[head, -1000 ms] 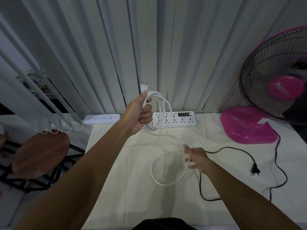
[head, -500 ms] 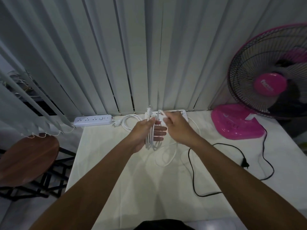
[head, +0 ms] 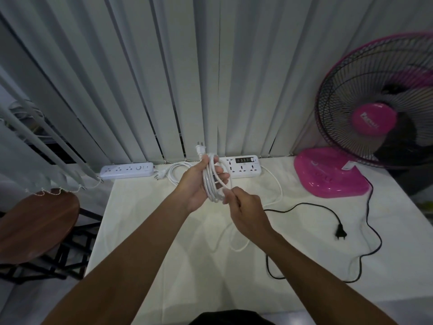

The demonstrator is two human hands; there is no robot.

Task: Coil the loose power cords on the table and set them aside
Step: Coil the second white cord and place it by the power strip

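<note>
The left hand [head: 199,184] holds the bundled white power cord [head: 212,184], fingers curled around its loops. The right hand [head: 246,207] pinches a loose strand beside the bundle.

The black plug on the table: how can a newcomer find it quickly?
Start at the pink fan on the table's right. Its black cord loops forward, ending in the black plug, lying loose. Other plugs here are white.

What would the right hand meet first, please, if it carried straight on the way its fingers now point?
The right hand points up and left at the white cord coil held in the left hand. Its fingertips already look to be at the coil's lower loops, so it would likely meet that first; depth is uncertain.
</note>
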